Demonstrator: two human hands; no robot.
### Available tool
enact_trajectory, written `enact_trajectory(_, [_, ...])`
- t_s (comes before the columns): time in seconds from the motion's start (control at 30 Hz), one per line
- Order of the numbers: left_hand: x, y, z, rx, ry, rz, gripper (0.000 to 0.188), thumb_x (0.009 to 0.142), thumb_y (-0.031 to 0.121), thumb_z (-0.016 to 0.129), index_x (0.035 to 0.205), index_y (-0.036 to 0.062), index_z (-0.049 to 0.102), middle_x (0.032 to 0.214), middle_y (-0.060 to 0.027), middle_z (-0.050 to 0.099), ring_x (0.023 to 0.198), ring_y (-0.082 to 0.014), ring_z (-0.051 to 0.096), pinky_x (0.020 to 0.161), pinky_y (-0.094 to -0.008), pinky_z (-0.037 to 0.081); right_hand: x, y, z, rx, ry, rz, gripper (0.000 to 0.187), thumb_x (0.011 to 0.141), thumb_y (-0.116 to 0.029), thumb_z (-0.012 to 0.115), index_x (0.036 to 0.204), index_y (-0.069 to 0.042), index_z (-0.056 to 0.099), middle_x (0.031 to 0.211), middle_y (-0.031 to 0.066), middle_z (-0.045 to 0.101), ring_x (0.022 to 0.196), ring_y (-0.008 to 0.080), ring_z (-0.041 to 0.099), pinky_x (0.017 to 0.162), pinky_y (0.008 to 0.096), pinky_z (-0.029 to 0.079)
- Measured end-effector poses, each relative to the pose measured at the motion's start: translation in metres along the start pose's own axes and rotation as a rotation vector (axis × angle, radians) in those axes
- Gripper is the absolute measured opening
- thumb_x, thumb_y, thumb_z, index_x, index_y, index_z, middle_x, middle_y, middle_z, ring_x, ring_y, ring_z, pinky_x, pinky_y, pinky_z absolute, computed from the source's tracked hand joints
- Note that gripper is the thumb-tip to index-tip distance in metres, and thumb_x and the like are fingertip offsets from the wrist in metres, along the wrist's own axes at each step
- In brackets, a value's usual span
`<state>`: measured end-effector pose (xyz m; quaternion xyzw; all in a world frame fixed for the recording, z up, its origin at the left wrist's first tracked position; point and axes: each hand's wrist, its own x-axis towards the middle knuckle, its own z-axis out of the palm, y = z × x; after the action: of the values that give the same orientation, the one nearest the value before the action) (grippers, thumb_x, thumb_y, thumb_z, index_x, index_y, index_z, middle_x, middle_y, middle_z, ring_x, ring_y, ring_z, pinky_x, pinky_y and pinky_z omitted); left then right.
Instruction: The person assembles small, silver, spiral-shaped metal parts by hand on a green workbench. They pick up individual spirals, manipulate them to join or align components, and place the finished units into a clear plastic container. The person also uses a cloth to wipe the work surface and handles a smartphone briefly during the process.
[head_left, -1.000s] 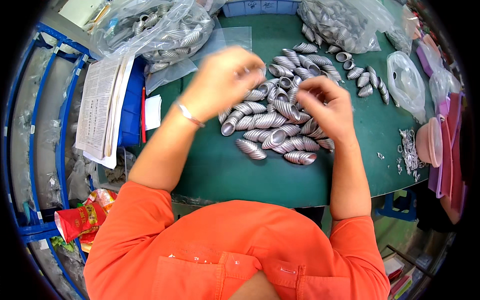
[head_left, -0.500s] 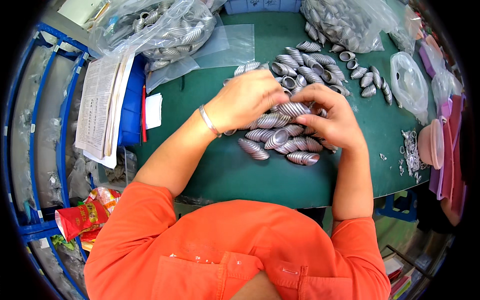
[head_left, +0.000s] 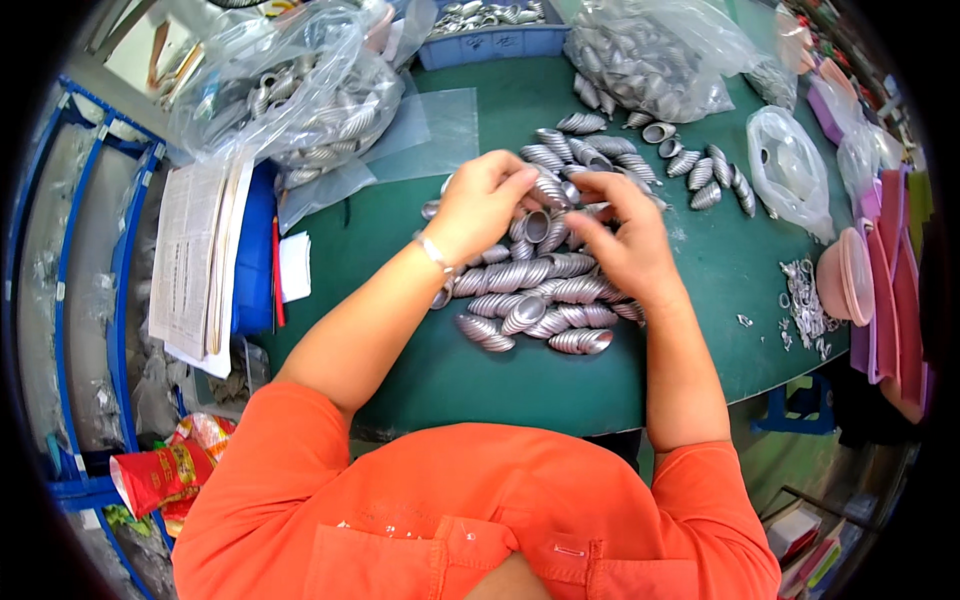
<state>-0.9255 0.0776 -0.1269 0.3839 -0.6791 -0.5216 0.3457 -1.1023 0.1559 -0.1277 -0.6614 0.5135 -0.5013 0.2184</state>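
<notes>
Over a pile of silver, spirally ribbed metal tube pieces [head_left: 575, 290], my two hands meet at one such ribbed metal piece [head_left: 551, 188]. My left hand [head_left: 485, 208] pinches its upper left end between thumb and curled fingers. At its lower right end, the thumb and forefinger of my right hand [head_left: 628, 238] close around it, slightly blurred. Just below, one open-ended piece [head_left: 536, 226] shows its round mouth. Several pieces lie in rows nearer to me, and more [head_left: 615, 150] are loose beyond my hands. Part of the pile is hidden under my fingers.
Clear plastic bags of similar pieces stand at the back left [head_left: 340, 110] and back right [head_left: 650, 70]. Between them sits a blue bin [head_left: 490, 45]. Papers [head_left: 195, 260] are at left; a pink cup [head_left: 845, 277] and small metal bits [head_left: 803, 300] at right.
The view has shifted, showing more of the blue bin. The ribbed piece between my hands now tilts differently, its right end pointing downward, and my hands have drawn slightly closer together.
</notes>
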Motion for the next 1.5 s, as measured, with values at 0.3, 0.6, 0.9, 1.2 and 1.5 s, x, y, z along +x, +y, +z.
enact_trajectory(0.3, [-0.060,0.020,0.006,-0.279,0.148,-0.018,0.018,0.095,0.017,0.054,0.103,0.0006,0.055,0.095,-0.0066,0.065,0.082,-0.0107,0.061,0.068,-0.0217,0.046,-0.003,-0.014,-0.001,-0.052,0.103,-0.378,0.036,0.074,0.003,0.065,0.109,0.000,0.058,0.098,0.0176,0.060,0.090,0.0355,0.059,0.077,0.0389,0.049])
enact_trajectory(0.6, [-0.096,-0.009,-0.012,0.005,0.199,0.077,0.013,0.090,0.005,0.058,0.101,-0.0023,0.057,0.097,-0.0065,0.063,0.089,-0.0098,0.057,0.081,-0.0242,0.045,0.017,0.030,-0.165,-0.858,0.767,-0.249,0.030,0.084,-0.010,0.064,0.111,0.001,0.059,0.100,0.0166,0.061,0.086,0.0303,0.058,0.077,0.0387,0.047])
enact_trajectory(0.9, [-0.103,-0.005,-0.009,0.717,-0.124,0.331,0.052,0.075,0.034,0.072,0.119,0.0105,0.059,0.130,-0.0140,0.052,0.126,-0.0318,0.044,0.108,-0.0501,0.026,0.014,0.053,-0.127,-0.523,0.062,0.095,0.016,0.080,-0.003,0.062,0.095,0.000,0.066,0.090,0.0132,0.065,0.084,0.0244,0.062,0.078,0.0336,0.049])
enact_trajectory(1.2, [-0.103,-0.011,-0.008,0.696,-0.124,0.367,0.053,0.077,0.038,0.070,0.122,0.0126,0.057,0.132,-0.0138,0.050,0.127,-0.0322,0.043,0.107,-0.0529,0.023,0.047,0.060,-0.052,-0.657,-0.276,0.300,0.027,0.074,-0.020,0.072,0.090,0.002,0.066,0.090,0.0193,0.062,0.082,0.0325,0.062,0.076,0.0403,0.048])
enact_trajectory(1.5, [-0.104,-0.013,-0.007,0.660,-0.084,0.380,0.054,0.076,0.037,0.072,0.121,0.0122,0.057,0.130,-0.0141,0.051,0.126,-0.0323,0.044,0.105,-0.0533,0.025,0.090,0.077,-0.018,-0.614,-0.076,-0.033,0.026,0.078,-0.004,0.062,0.103,-0.002,0.064,0.107,0.0175,0.060,0.102,0.0361,0.056,0.090,0.0407,0.045])
